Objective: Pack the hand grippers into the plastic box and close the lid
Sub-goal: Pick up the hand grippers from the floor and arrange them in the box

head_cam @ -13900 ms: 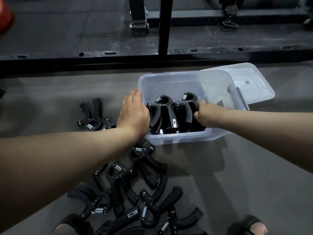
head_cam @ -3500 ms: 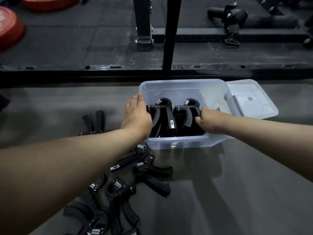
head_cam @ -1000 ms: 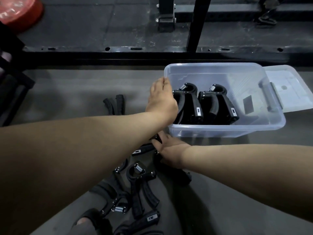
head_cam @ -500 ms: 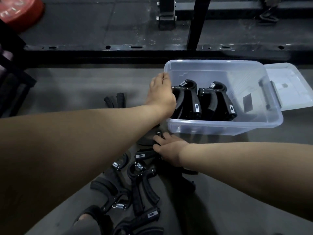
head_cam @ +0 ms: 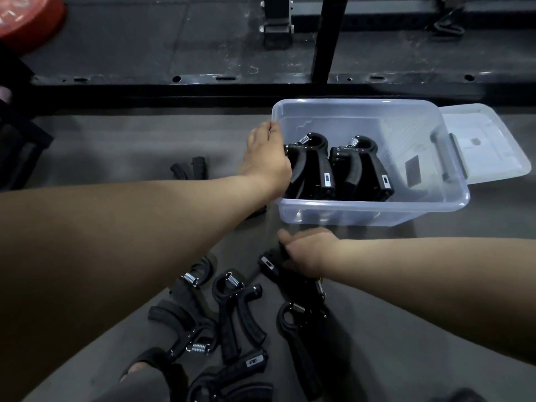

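Left arm stretched forward. left hand (head_cam: 266,161) at left wall of box (head_cam: 362,211), fingers straight, flat against packed grippers (head_cam: 336,172) standing in box's left half. Right arm crosses low from right. right hand (head_cam: 304,252) knuckles up, fingers curled round gripper (head_cam: 268,264) on floor (head_cam: 420,314), just before box. Nearer, loose grippers (head_cam: 232,309) scattered. At box's right end, lid (head_cam: 487,140) lying open.

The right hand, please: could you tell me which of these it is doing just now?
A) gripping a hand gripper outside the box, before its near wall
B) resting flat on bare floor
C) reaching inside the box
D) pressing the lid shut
A: the right hand curls round a black hand gripper outside the plastic box, just before its near wall.
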`<state>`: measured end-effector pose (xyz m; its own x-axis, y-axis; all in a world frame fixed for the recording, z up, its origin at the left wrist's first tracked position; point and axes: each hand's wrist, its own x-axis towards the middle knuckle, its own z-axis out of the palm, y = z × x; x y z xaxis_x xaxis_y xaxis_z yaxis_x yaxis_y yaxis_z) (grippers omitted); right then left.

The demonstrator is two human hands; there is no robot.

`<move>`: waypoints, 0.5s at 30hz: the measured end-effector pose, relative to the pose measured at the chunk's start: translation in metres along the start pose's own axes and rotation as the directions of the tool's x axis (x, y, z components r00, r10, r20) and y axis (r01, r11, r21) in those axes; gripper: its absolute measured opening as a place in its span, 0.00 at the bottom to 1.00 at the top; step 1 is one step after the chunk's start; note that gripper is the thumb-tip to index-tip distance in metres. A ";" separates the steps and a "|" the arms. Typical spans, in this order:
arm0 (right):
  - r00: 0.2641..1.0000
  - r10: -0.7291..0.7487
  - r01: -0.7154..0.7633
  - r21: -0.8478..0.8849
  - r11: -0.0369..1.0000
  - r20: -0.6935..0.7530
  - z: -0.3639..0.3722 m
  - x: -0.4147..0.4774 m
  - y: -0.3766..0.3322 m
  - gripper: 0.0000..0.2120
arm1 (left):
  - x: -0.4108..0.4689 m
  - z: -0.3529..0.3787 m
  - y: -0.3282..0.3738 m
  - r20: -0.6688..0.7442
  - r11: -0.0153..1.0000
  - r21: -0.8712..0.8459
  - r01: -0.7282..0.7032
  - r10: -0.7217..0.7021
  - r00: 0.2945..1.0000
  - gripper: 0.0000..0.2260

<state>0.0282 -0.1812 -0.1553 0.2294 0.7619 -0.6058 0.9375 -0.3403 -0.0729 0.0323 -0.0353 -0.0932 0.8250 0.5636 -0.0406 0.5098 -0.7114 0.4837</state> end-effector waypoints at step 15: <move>0.971 -0.238 0.236 -0.310 0.921 0.032 0.006 -0.002 0.022 0.43 | 0.004 -0.004 0.003 -0.025 0.999 -0.044 0.024 -0.025 0.999 0.29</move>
<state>0.0471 -0.1936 -0.1599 -0.0089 0.8031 -0.5957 0.9987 0.0372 0.0352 0.0358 -0.0337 -0.0880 0.8056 0.5917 -0.0305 0.5181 -0.6785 0.5209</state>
